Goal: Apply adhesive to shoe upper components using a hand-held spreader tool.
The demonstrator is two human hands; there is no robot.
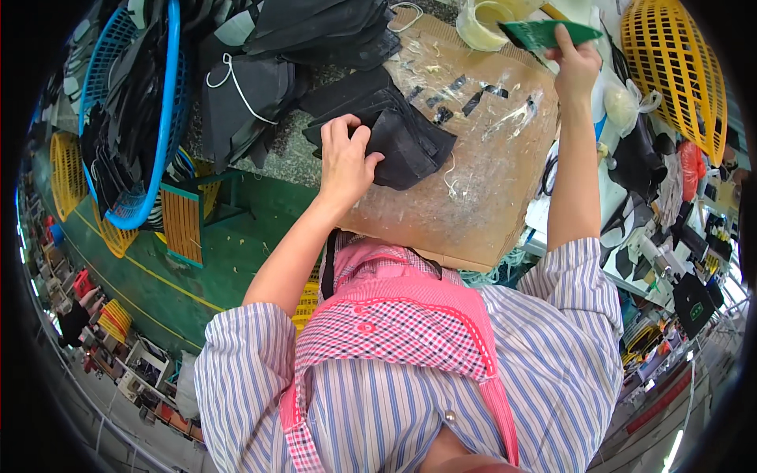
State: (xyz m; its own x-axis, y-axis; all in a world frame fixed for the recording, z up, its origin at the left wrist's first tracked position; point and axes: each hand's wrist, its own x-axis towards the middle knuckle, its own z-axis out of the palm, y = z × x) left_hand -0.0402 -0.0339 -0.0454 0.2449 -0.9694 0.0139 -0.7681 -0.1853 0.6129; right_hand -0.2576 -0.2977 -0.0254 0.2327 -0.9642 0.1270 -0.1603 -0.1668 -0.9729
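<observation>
1. Left hand (344,162), centre of the frame: fingers curled over the near edge of a black fabric piece (398,134), gripping it and pressing it onto the board.
2. Black fabric piece: matte, folded, roughly wedge-shaped, with stitched seams; it lies at the upper left of the cardboard sheet (473,189).
3. Cardboard sheet: brown, flat, smeared with glossy dried glue, loose threads and small black scraps.
4. Right hand (574,67), upper right: thumb and fingers pinched on a flat green card (544,33), held over a translucent plastic tub (489,22) with yellowish contents.
5. Upper left: blue plastic mesh basket (158,118) stuffed with black fabric; more black pieces heaped beside it.
6. Far right: yellow slotted plastic basket (674,71).
</observation>
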